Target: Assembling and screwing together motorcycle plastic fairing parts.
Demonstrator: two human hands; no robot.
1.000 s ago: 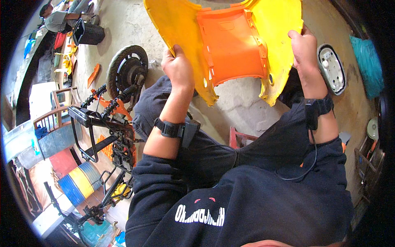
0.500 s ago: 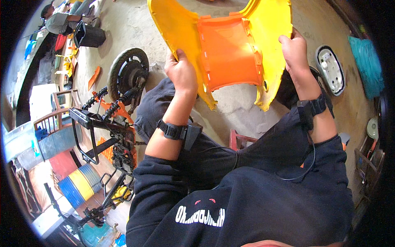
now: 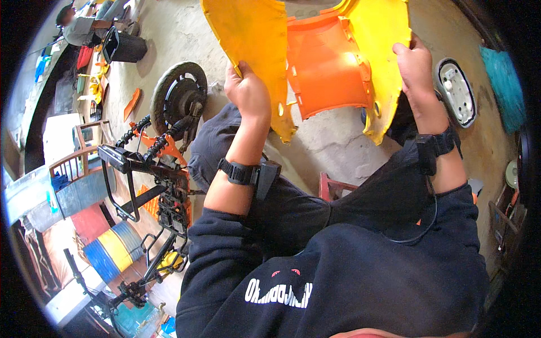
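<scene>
I hold up a large yellow plastic body panel point(image 3: 253, 50) with an orange inner section point(image 3: 327, 67) in front of me, above my knees. My left hand point(image 3: 247, 93) grips the panel's left wing near its lower edge. My right hand point(image 3: 416, 65) grips the right wing from the outside. Both wrists wear black bands, and a thin cable runs from the right one. I am seated, with dark trousers and a dark sweatshirt below.
A stripped scooter frame point(image 3: 152, 169) with its rear wheel point(image 3: 177, 98) lies on the concrete floor to my left. A small red stool point(image 3: 332, 188) sits between my legs. An oval black-and-white part point(image 3: 456, 93) lies at right. Another person point(image 3: 84, 25) is far upper left.
The panel has shifted left and slightly down, and tilted, with both hands still gripping its wings. My right hand has moved closer to the centre.
</scene>
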